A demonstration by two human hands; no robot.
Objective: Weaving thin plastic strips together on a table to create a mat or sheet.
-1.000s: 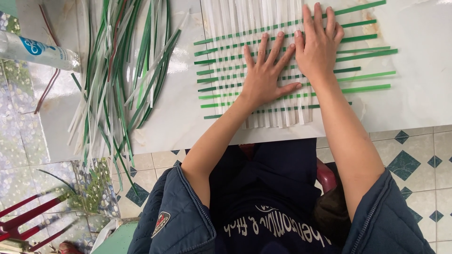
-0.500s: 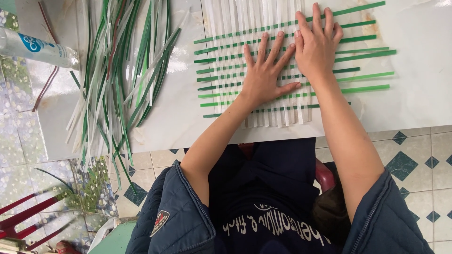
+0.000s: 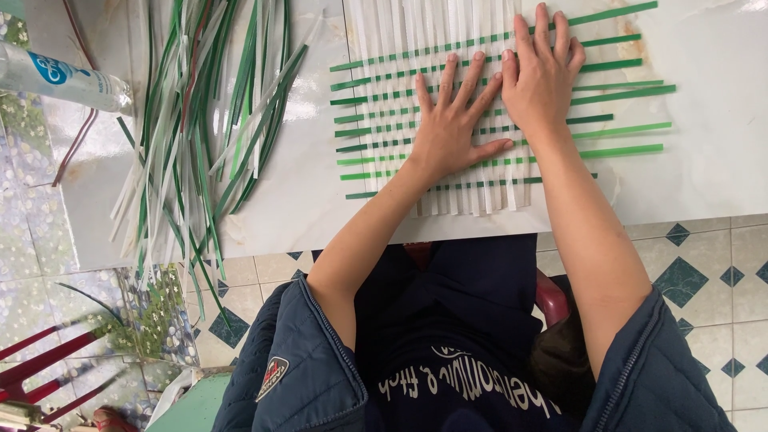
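We press our left hand (image 3: pixel 450 120) and right hand (image 3: pixel 541 74) flat, fingers spread, gripping nothing, on the green-and-white woven mat (image 3: pixel 400 96) lying on the desk (image 3: pixel 720 168), loose strips (image 3: pixel 200 120) well apart leftward.

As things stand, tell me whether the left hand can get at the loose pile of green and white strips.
Probably yes. The left hand lies flat on the woven mat, and only bare tabletop separates it from the loose strips on its outer side. Nothing stands between them; it would have to lift off the mat.

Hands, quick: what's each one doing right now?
Left hand: open, fingers spread, flat on the woven strip mat, holding nothing.
Right hand: open, flat on the same mat, holding nothing.
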